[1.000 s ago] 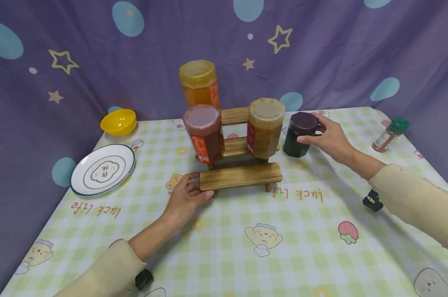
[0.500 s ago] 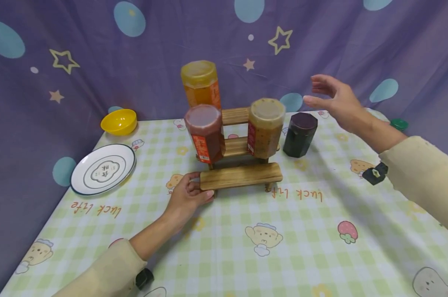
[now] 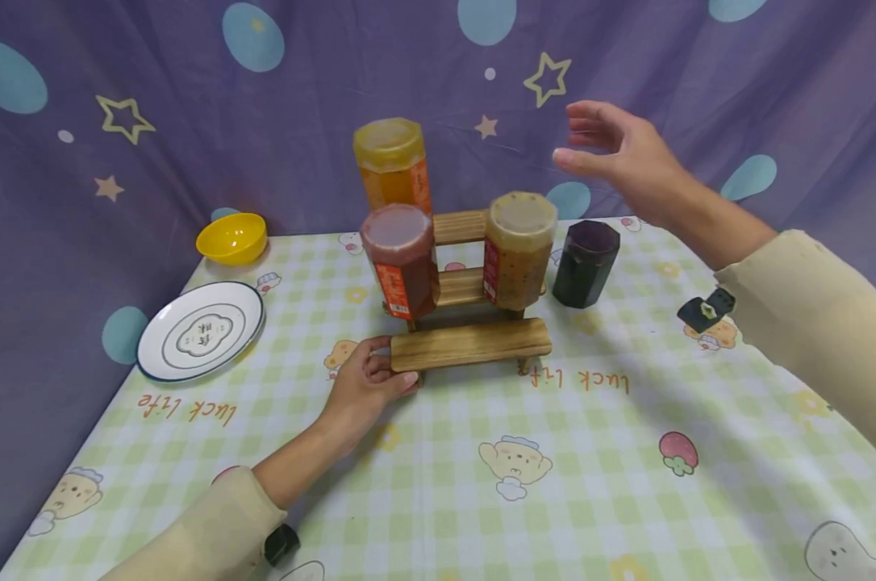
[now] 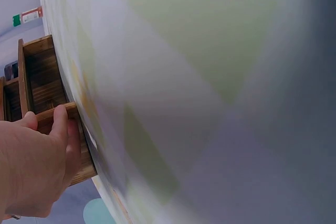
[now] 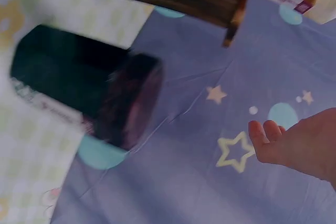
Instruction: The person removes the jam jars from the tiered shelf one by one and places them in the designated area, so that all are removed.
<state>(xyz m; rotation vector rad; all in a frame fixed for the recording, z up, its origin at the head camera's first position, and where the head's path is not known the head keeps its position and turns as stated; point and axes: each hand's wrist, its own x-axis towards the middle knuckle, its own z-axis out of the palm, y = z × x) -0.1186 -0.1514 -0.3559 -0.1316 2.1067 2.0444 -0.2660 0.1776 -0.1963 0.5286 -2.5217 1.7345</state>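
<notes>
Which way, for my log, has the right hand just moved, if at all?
Yes: right hand up and left in the head view, relative to the dark jar.

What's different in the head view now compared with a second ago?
The right hand has let go of the dark jar and risen clear of it, holding nothing. The dark jar stands where it was. The left hand still grips the wooden rack, and the yellow jar, red jar and tan jar haven't moved.
</notes>
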